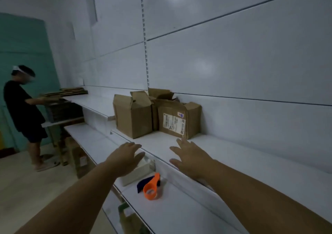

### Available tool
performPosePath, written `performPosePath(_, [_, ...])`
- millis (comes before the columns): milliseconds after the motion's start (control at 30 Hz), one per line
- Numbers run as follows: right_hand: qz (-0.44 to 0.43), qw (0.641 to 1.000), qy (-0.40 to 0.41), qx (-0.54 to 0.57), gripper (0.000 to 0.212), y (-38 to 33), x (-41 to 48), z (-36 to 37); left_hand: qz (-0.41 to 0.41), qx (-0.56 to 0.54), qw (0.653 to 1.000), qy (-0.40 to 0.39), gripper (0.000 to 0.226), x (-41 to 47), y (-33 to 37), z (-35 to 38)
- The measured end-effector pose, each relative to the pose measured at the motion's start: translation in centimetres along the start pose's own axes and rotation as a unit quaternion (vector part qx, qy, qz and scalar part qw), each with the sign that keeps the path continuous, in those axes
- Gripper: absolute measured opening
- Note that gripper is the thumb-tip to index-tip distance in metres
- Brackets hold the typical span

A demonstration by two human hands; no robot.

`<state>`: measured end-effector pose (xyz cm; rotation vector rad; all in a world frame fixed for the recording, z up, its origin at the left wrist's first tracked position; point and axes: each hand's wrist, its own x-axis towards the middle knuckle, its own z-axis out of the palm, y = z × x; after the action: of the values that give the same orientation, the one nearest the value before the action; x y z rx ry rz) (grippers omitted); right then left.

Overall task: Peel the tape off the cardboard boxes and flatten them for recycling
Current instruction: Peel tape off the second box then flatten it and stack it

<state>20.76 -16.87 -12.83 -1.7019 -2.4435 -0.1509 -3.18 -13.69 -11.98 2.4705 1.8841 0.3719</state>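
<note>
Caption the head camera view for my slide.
Open left hand and right hand reach toward brown cardboard boxes on a white shelf.

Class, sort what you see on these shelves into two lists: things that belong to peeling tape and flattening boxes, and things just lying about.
Belongs to the job:
plain cardboard box
labelled cardboard box
left hand and right hand, both open, stretched toward the boxes

Just lying about:
orange tape dispenser
white container beside it
other person further along the shelves

head view | worn high, faces forward-down, tilted | close over white shelf (233,153)
</note>
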Motion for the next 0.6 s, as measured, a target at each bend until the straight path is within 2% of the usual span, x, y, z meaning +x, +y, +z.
performPosePath(67, [0.024, 1.000, 0.004, -0.004, 0.058, 1.3, 1.4, 0.3, 0.032, 0.003, 0.999, -0.023, 0.055, 2.6, -0.1, 0.6])
performPosePath(167, [0.063, 0.997, 0.052, 0.000, 0.063, 3.8, 4.2, 0.2, 0.065, -0.002, 0.997, -0.046, 0.057, 6.4, -0.1, 1.4])
performPosePath(333, [0.113, 0.972, 0.207, 0.012, 0.077, 8.1, 10.0, -0.7, 0.101, -0.019, 0.993, -0.058, 0.054, 11.1, 0.0, 2.0])
performPosePath(433, [0.129, 0.948, 0.275, 0.095, 0.079, 9.9, 13.2, -1.2, 0.113, -0.026, 0.991, -0.066, 0.053, 13.1, 0.2, 2.2])
performPosePath(500, [0.136, 0.936, 0.289, 0.151, 0.071, 10.8, 15.1, -1.0, 0.129, -0.030, 0.990, -0.057, 0.053, 14.8, 0.0, 2.6])
performPosePath(600, [0.122, 0.941, 0.286, 0.136, 0.043, 11.7, 16.5, -1.3, 0.159, -0.078, 0.982, -0.069, 0.050, 17.4, 0.1, 2.8])
